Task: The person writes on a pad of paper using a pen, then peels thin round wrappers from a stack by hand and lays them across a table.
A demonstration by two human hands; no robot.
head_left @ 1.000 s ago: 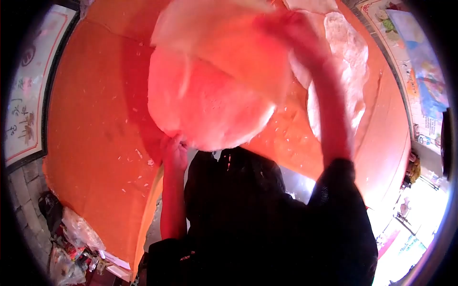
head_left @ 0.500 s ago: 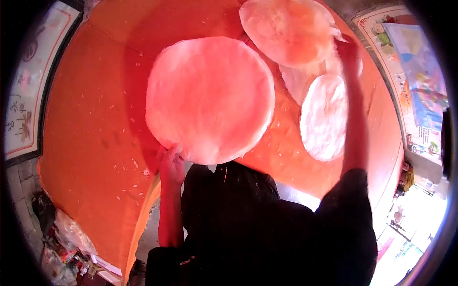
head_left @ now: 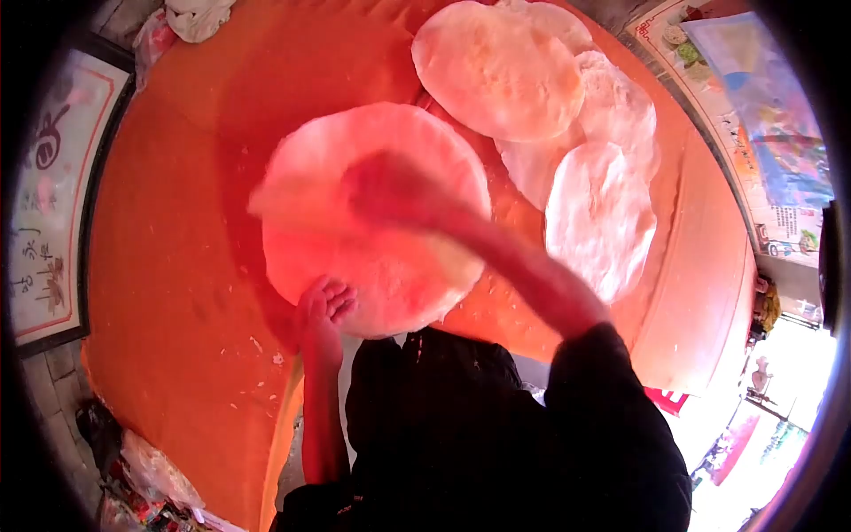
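A large, pale, round sheet that looks like flattened dough (head_left: 399, 293) lies on the orange-covered table. At its near-left edge is my left hand (head_left: 328, 303), fingers curled in over the rim; whether they grip anything is hidden. My right hand (head_left: 386, 191) is over the upper middle of the sheet, smeared by motion. A pale blurred streak runs left from it, past the sheet's edge, and I cannot make out what it is. Several similar rounds overlap at the upper right, among them an upper round (head_left: 496, 71) and a nearer one (head_left: 601, 222).
The orange cloth (head_left: 177, 257) covers the table and shows small pale flecks. A framed board with writing (head_left: 44, 204) stands along the left side. Plastic bags (head_left: 160, 470) lie at the lower left, and a whitish bundle (head_left: 197, 16) sits at the far left corner.
My right hand has swung left from the rounds at the upper right to over the large sheet. My left hand stays by the sheet's near-left edge. The camera view has shifted slightly.
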